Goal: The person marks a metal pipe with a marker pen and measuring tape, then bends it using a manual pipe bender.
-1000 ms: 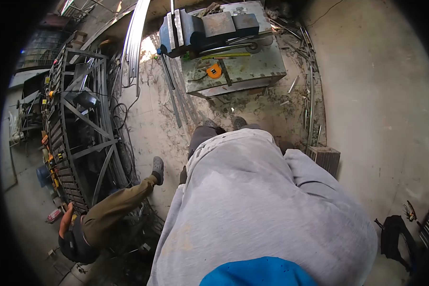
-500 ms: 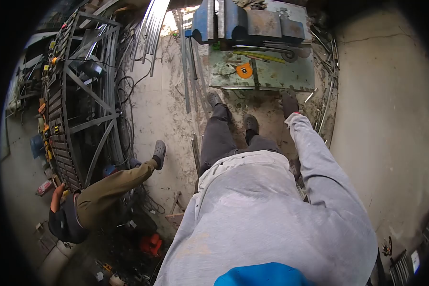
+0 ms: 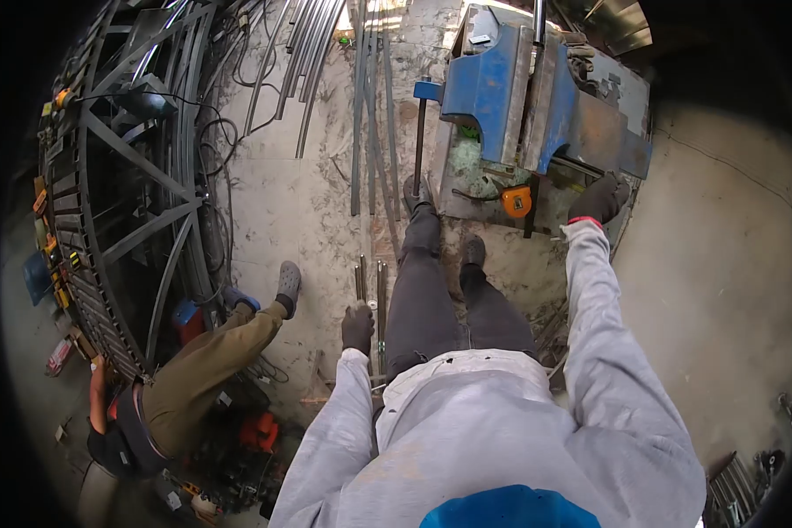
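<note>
My left hand (image 3: 358, 327), in a dark glove, is low beside my left leg, next to upright metal bars (image 3: 381, 304); its fingers blur together, and I cannot tell whether it holds anything. My right hand (image 3: 600, 201), also gloved, reaches to the right end of a blue bench vise (image 3: 493, 92), close to long thin pieces under it. Its fingertips are hard to make out. An orange tape measure (image 3: 517, 201) lies on the stained metal bench top (image 3: 471, 172) beneath the vise.
Long metal profiles (image 3: 312, 66) lie on the floor ahead. A welded metal frame (image 3: 141, 150) and cables stand at the left. A person (image 3: 211, 365) in olive trousers sits lower left, one foot stretched out, near a red object (image 3: 259, 431). A wall (image 3: 722, 264) is at the right.
My left hand has come into view beside my leg. My right hand has moved up and right to the vise's end. The view has shifted, so the vise appears larger and further right.
</note>
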Demonstrator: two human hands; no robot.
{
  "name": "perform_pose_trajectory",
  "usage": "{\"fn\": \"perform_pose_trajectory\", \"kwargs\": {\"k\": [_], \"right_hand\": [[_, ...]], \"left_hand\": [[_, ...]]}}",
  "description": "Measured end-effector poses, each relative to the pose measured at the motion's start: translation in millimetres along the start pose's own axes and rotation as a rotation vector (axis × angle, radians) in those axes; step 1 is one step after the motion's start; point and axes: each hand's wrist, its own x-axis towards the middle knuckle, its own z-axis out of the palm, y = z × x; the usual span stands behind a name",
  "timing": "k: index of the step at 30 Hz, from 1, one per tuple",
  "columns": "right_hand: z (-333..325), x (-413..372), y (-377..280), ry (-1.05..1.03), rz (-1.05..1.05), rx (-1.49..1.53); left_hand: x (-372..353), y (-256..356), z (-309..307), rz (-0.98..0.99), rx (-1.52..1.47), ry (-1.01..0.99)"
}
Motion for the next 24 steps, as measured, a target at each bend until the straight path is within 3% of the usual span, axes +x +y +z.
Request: {"fn": "perform_pose_trajectory", "kwargs": {"k": [1,2,3,4,6,8,10,14,16,18,20,23,24], "right_hand": [[-7.1,-18.7,-24.6,-0.092,-0.253,0.027],[-4.2,-33.4,-42.4,-0.077,-0.254,0.007],[0.1,-46.6,-58.4,-0.149,-0.417,-0.079],[7.7,-58.1,-74.8,-0.225,-0.579,-0.164],[28.3,-83.2,-105.2,-0.422,-0.701,-0.235],[33.5,-88.3,-106.8,-0.414,-0.709,-0.258],[38.2,-92.0,-107.3,-0.420,-0.720,-0.297],[47.7,-96.2,-107.6,-0.415,-0.718,-0.379],[52.8,-96.2,-106.6,-0.385,-0.718,-0.425],[55.8,-96.7,-105.7,-0.396,-0.726,-0.454],[58.2,-96.6,-105.4,-0.388,-0.747,-0.452],[60.7,-94.4,-103.3,-0.399,-0.748,-0.384],[61.0,-95.3,-101.1,-0.382,-0.739,-0.381]], "left_hand": [[24.1,30.4,18.4,0.089,0.076,0.022],[44.9,67.1,40.1,0.048,-0.049,-0.064],[67.3,91.4,63.5,0.304,0.141,-0.182],[77.5,130.2,92.3,0.126,0.020,-0.271],[100.1,169.9,148.0,0.307,0.341,-0.274],[118.6,193.4,192.4,0.316,0.446,-0.325],[112.3,221.0,224.5,0.000,0.326,-0.516],[140.4,220.5,237.4,-0.086,0.333,-0.606],[111.4,255.7,256.2,0.070,-0.172,-0.576],[124.6,307.0,271.8,0.062,-0.729,-0.773],[135.3,366.2,290.5,0.127,-0.708,-0.796],[124.4,423.2,341.4,0.056,0.015,-0.263],[164.5,415.2,343.8,0.158,0.183,-0.253]]}}
